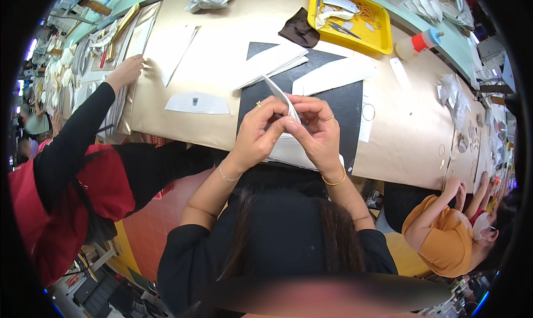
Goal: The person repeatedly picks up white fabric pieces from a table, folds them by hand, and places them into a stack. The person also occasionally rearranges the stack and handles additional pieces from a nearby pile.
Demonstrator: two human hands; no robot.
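Both my hands are raised above the black mat [348, 115] at the front of the table. Between them is a thin, flat white piece [276, 90], seen almost edge-on and tilted, its far tip pointing up and left. My left hand [258, 132] pinches its near end between thumb and fingers. Gripping the same end from the other side is my right hand [317, 130], the thumbs nearly touching. Beyond my fingers lie a fanned stack of white pieces [272, 65] and a curved white stack [333, 76]. Another white stack [290, 150] shows partly beneath my hands.
A yellow tray [383, 26] with scissors and rubber bands stands behind, beside a brown cloth [300, 29] and a red-and-white bottle [417, 43]. A white panel [197, 103] lies to the left. A co-worker's hand [129, 71] reaches over the left side; another person [438, 234] sits right.
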